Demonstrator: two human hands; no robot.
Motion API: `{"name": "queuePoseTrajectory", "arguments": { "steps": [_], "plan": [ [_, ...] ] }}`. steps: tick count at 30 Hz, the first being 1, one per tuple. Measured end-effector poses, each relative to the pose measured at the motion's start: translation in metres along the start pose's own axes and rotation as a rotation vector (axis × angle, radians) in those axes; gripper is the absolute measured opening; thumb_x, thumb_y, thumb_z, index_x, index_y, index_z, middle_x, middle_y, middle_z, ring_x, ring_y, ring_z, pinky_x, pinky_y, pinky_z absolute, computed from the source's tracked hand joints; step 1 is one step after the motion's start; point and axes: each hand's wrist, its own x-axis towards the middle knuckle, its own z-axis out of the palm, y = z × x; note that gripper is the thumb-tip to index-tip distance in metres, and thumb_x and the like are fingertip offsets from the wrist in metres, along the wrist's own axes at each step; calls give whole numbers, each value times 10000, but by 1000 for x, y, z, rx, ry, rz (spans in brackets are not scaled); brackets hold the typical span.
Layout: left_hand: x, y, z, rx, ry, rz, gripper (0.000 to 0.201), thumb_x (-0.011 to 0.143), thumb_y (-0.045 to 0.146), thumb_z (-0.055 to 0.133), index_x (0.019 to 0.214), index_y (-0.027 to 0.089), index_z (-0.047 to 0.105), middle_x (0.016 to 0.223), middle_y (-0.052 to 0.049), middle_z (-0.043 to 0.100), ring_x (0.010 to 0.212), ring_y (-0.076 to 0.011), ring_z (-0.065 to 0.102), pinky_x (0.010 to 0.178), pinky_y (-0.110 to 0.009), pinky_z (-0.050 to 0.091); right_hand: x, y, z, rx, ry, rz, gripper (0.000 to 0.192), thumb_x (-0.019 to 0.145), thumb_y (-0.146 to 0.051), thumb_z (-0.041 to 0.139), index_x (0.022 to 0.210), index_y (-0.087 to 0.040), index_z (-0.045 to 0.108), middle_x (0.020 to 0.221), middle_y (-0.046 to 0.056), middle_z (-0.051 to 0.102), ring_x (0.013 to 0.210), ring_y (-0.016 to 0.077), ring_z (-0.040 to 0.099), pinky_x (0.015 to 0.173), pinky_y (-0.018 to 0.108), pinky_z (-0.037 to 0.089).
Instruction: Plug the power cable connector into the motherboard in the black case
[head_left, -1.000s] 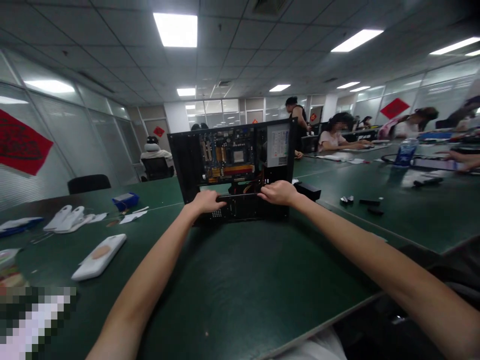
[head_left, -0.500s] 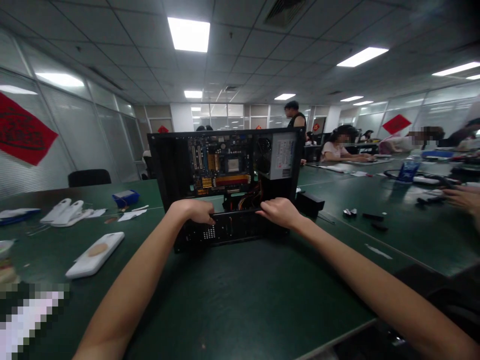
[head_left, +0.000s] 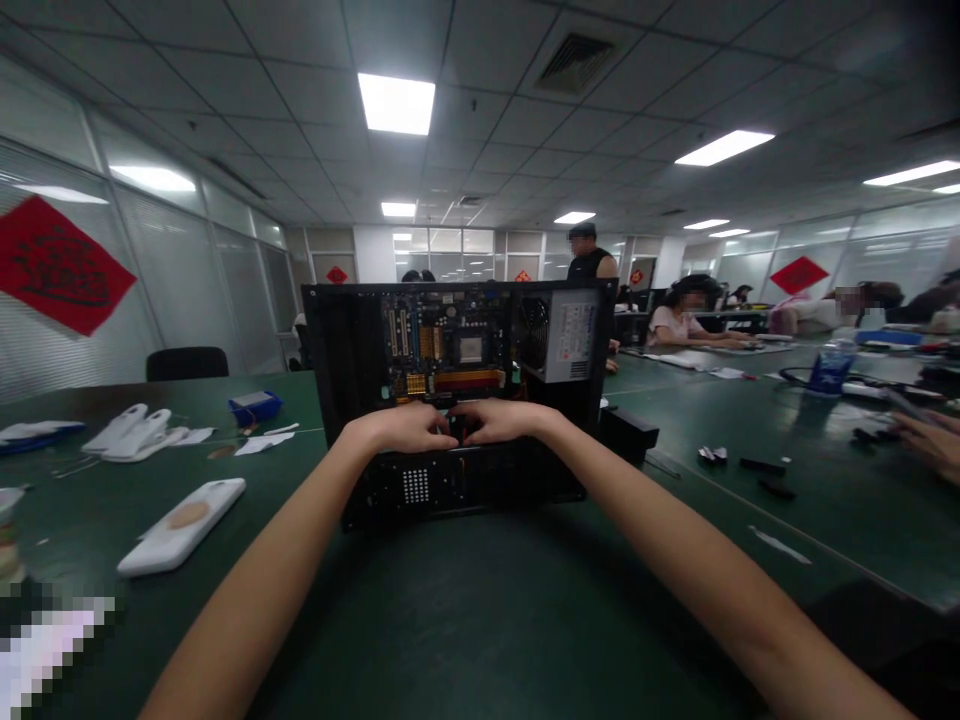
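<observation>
A black computer case (head_left: 592, 440) stands upright on the table with its side open towards me. Inside it I see a motherboard (head_left: 442, 350) with gold-coloured heat sinks, and a silver power supply (head_left: 570, 335) at the upper right. My left hand (head_left: 409, 428) reaches over the case's lower front panel (head_left: 480, 485), fingers curled inward. Opposite it, my right hand (head_left: 502, 422) has its fingers bent to the same spot, almost touching the left fingertips. Both hands look closed, but what lies between their fingers is dark and mostly hidden.
On the left lie a white power bank-like block (head_left: 184, 525), white slippers-shaped pieces (head_left: 139, 430) and a blue box (head_left: 255, 407). A black box-like part (head_left: 630, 432) is right of the case. Another person's hand (head_left: 930, 440) shows at the right edge, past a blue bottle (head_left: 831, 362).
My right hand has moved left along the lower panel, and my left hand slightly right, so their fingertips now nearly meet. The view has tilted up a little.
</observation>
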Motion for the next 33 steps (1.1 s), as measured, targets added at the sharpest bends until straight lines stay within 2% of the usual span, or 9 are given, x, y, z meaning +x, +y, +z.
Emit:
{"name": "queuePoseTrajectory", "arguments": {
  "steps": [2, 4, 10, 14, 17, 20, 24, 29, 33],
  "plan": [
    [2, -2, 3, 17, -5, -10, 430, 906, 529, 575, 989, 180, 812, 855, -87, 771, 731, -213, 657, 654, -278, 426, 15, 6, 1, 28, -96, -37, 484, 764, -227, 781, 1239, -167, 709, 1209, 102, 748, 1072, 256, 694, 891, 323, 529],
    [4, -4, 6, 35, -11, -36, 457, 926, 534, 540, 936, 166, 812, 801, -87, 760, 678, -204, 639, 622, -281, 406, 22, 10, 4, 55, -109, -59, 453, 742, -242, 794, 1184, -160, 736, 1200, 97, 752, 1046, 250, 696, 863, 306, 530],
    [19, -9, 18, -81, 80, 8, 321, 872, 386, 622, 975, 148, 810, 879, -72, 782, 775, -213, 678, 664, -269, 418, 14, 11, 12, 185, 124, 99, 257, 836, -207, 650, 1055, -133, 763, 894, 49, 774, 776, 190, 706, 690, 266, 513],
    [25, -12, 23, -174, 159, -18, 315, 845, 403, 659, 954, 135, 784, 776, -57, 748, 703, -203, 662, 606, -266, 404, 10, 8, 6, 229, 262, 15, 204, 817, -214, 701, 1004, -146, 750, 1038, 72, 770, 965, 222, 710, 835, 299, 535],
    [24, -12, 18, -382, 250, 47, 333, 891, 408, 619, 1015, 119, 729, 823, -68, 745, 677, -182, 660, 620, -270, 451, 8, 3, -2, 387, 370, 36, 286, 861, -306, 696, 1101, -150, 680, 1056, 94, 754, 857, 208, 720, 724, 303, 563],
    [23, -9, 10, -626, 380, 118, 278, 901, 366, 620, 1010, 119, 688, 895, -77, 744, 721, -168, 665, 670, -278, 502, 4, -5, -11, 542, 471, 74, 333, 906, -396, 655, 1139, -161, 616, 865, 58, 737, 683, 185, 697, 609, 291, 546],
    [19, -1, 1, -902, 478, 100, 299, 842, 370, 740, 1000, 125, 672, 899, -59, 728, 763, -157, 676, 721, -283, 536, -3, -19, -21, 431, 633, -10, 311, 888, -419, 662, 1071, -168, 675, 741, 15, 683, 625, 160, 641, 570, 268, 485],
    [10, 5, -3, -1160, 488, 58, 445, 690, 400, 906, 966, 117, 704, 904, -61, 740, 822, -160, 701, 838, -316, 558, -13, -32, -25, 414, 592, -94, 355, 895, -466, 651, 1099, -181, 704, 753, -2, 652, 615, 134, 565, 545, 252, 420],
    [6, 7, -5, -1266, 487, 62, 444, 629, 399, 948, 899, 104, 755, 892, -76, 751, 816, -150, 689, 854, -308, 555, -18, -39, -24, 408, 590, -151, 338, 907, -466, 650, 1102, -197, 709, 879, 26, 694, 735, 159, 606, 629, 273, 475]
  ]
}}
